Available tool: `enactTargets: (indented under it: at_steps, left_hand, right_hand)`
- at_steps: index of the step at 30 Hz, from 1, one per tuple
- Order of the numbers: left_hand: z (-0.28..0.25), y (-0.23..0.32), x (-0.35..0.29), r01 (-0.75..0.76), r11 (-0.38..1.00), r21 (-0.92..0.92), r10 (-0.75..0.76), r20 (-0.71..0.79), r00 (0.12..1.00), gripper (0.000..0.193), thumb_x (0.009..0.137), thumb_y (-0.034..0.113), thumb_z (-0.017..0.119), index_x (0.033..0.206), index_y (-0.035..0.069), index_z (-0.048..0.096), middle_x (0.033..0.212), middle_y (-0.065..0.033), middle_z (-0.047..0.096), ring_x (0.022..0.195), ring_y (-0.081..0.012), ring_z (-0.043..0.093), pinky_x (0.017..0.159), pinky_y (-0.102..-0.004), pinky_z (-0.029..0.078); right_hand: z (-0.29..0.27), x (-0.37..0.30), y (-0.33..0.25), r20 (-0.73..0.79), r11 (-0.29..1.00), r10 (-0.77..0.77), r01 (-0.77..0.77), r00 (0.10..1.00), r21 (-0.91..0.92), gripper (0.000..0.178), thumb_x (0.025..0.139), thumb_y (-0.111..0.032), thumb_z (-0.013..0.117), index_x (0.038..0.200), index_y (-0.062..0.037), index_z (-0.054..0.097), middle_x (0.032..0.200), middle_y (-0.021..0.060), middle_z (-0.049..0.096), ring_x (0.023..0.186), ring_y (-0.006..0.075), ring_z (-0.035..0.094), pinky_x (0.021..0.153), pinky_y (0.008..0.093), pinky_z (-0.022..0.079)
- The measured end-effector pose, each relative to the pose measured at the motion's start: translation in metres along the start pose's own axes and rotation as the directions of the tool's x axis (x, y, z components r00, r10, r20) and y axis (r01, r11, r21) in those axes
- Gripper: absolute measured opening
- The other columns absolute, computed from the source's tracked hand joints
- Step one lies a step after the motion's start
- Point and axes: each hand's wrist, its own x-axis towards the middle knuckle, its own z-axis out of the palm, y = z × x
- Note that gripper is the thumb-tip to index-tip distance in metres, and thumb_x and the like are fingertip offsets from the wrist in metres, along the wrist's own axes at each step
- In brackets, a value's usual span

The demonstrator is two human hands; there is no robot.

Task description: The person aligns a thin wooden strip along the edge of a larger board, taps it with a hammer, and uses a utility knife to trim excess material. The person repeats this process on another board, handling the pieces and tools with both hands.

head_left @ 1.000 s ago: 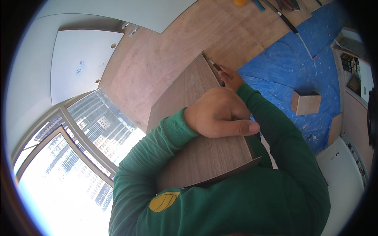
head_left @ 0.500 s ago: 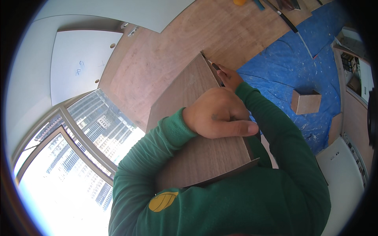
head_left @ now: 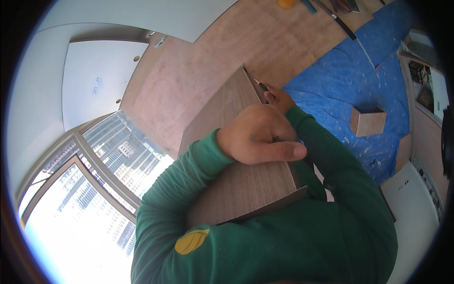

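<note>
A brown wood-grain box [head_left: 250, 189], perhaps a drawer, lies against my body with raised rims at its near and far edges. Across its right side rests my left hand [head_left: 262, 135], closed, thumb stretched out past the edge. The curled fingers are mostly hidden and seem to hook over that edge. Farther off, at the box's far right corner, my right hand [head_left: 280, 98] grips a slim dark-handled tool [head_left: 263, 86]. Its pale thin tip points toward the corner; the exact kind is too small to tell.
Plywood sheeting [head_left: 189, 80] covers the floor ahead, with a blue tarp [head_left: 326, 90] at right. A small wooden box [head_left: 368, 122] stands on the tarp. A long black-handled tool [head_left: 344, 27] lies at the far edge. Windows [head_left: 94, 189] are on the left, a white panel [head_left: 409, 194] lower right.
My right hand has shifted slightly, and the tool shows a little more in it. The left hand has moved slightly left and up in the picture, still on the box.
</note>
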Motion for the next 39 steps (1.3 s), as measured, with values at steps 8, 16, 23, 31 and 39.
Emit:
enactTargets:
  at_steps: [8,16,23,31,39]
  left_hand:
    - [-0.003,0.001,-0.001,-0.034,0.999,-0.042,0.035,0.002,0.999,0.047,0.102,0.033,0.068,0.066,0.004,0.067,0.061,-0.01,0.061,0.058,-0.0257,0.059,0.06,-0.0397,0.044]
    - [0.008,-0.005,0.004,-0.131,0.988,-0.081,0.126,-0.063,0.99,0.051,0.102,0.03,0.069,0.06,0.005,0.054,0.055,-0.0099,0.047,0.049,-0.0276,0.047,0.051,-0.0423,0.034]
    - [0.008,-0.002,0.004,-0.08,0.997,0.015,0.08,-0.01,0.997,0.048,0.102,0.034,0.067,0.066,0.003,0.069,0.062,-0.0122,0.063,0.058,-0.0292,0.061,0.056,-0.0421,0.044]
    - [0.012,-0.003,0.004,-0.041,0.999,0.029,0.041,-0.001,0.999,0.05,0.102,0.034,0.067,0.064,0.003,0.067,0.059,-0.0115,0.06,0.055,-0.0277,0.059,0.056,-0.0422,0.043]
    - [0.009,-0.003,0.003,-0.061,0.998,0.018,0.061,-0.03,0.998,0.05,0.102,0.035,0.068,0.062,0.004,0.066,0.058,-0.0101,0.058,0.055,-0.0256,0.058,0.058,-0.0402,0.043]
  right_hand:
    - [-0.02,-0.018,-0.011,-0.012,0.999,-0.038,0.038,0.999,-0.018,0.05,0.11,-0.03,0.054,0.152,-0.0034,0.056,0.129,0.0288,0.071,0.122,0.0408,0.068,0.104,0.0432,0.052]
    - [-0.014,-0.002,-0.033,-0.012,0.998,-0.061,0.061,0.998,0.006,0.05,0.11,-0.031,0.054,0.153,-0.0058,0.056,0.111,0.0252,0.074,0.102,0.0343,0.073,0.094,0.041,0.054]
    - [-0.01,0.016,-0.028,0.081,0.992,0.081,-0.073,0.993,-0.103,0.051,0.113,-0.032,0.053,0.159,-0.0094,0.052,0.129,0.0219,0.073,0.113,0.0268,0.071,0.101,0.0376,0.053]
    - [0.004,0.01,-0.022,-0.061,0.996,-0.001,-0.005,0.998,-0.087,0.05,0.109,-0.032,0.055,0.152,-0.006,0.057,0.106,0.0291,0.074,0.1,0.0412,0.073,0.091,0.0458,0.055]
    - [0.004,0.0,-0.003,-0.045,0.997,-0.001,-0.003,0.999,-0.083,0.048,0.11,-0.032,0.053,0.151,-0.008,0.058,0.112,0.03,0.073,0.105,0.0419,0.072,0.095,0.0461,0.055]
